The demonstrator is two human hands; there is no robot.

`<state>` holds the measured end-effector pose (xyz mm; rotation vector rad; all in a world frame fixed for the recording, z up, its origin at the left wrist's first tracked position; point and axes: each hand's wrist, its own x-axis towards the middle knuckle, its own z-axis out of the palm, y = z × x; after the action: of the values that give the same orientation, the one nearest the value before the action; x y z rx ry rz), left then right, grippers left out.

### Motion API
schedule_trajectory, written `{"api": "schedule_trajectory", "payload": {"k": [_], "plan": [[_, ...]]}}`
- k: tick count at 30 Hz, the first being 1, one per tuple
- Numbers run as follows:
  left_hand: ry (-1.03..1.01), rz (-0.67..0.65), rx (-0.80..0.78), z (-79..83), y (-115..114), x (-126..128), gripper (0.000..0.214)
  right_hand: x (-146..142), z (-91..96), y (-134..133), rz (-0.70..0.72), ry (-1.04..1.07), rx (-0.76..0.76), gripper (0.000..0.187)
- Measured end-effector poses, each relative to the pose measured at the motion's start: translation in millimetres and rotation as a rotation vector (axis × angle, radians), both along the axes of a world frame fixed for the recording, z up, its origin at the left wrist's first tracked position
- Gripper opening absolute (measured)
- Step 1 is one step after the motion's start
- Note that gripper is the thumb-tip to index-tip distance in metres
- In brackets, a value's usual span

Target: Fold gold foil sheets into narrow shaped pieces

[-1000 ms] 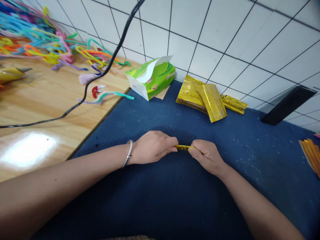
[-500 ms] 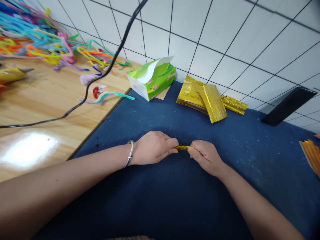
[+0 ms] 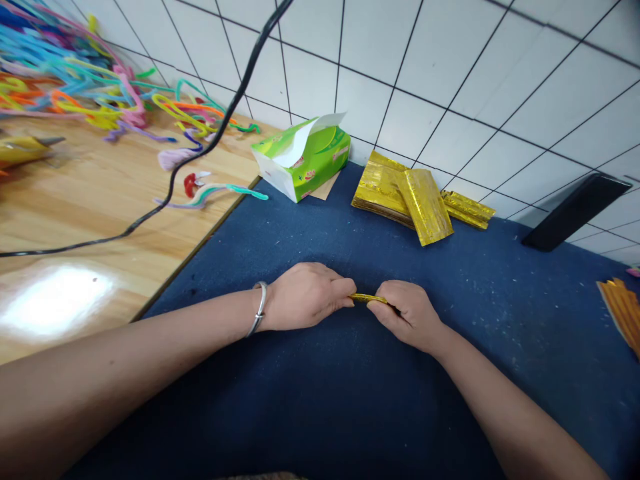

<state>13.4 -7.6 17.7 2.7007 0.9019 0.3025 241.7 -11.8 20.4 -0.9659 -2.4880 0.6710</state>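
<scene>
Between my hands runs a narrow folded strip of gold foil paper (image 3: pixel 364 298), seen over the blue table cover. My left hand (image 3: pixel 311 295), with a silver bangle at the wrist, pinches the strip's left end. The right end is gripped in my right hand (image 3: pixel 409 312), thumb below and curled fingers above. Only the short middle stretch of the strip shows; both ends are hidden by the fingers. Beyond my hands lies a stack of gold foil sheets (image 3: pixel 381 183), with a loose gold piece (image 3: pixel 426 207) leaning on it and a folded gold piece (image 3: pixel 469 210) to its right.
A green tissue pack (image 3: pixel 320 159) stands by the tiled wall. Colourful pipe cleaners (image 3: pixel 125 93) and a black cable (image 3: pixel 175 170) lie to the left on the wooden table (image 3: pixel 125 187). At right are a black phone-like slab (image 3: pixel 575 213) and pleated gold paper (image 3: pixel 620 313).
My right hand has shifted slightly left along the strip, its thumb now further out from the fingers. My left hand stays almost still.
</scene>
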Motion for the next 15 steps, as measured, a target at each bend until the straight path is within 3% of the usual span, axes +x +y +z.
{"api": "schedule_trajectory", "payload": {"k": [15], "plan": [[-0.008,0.001,-0.01,1.0,-0.2,0.3,0.027,0.3,-1.5,-1.5,-0.012,0.016,0.016,0.027]]}}
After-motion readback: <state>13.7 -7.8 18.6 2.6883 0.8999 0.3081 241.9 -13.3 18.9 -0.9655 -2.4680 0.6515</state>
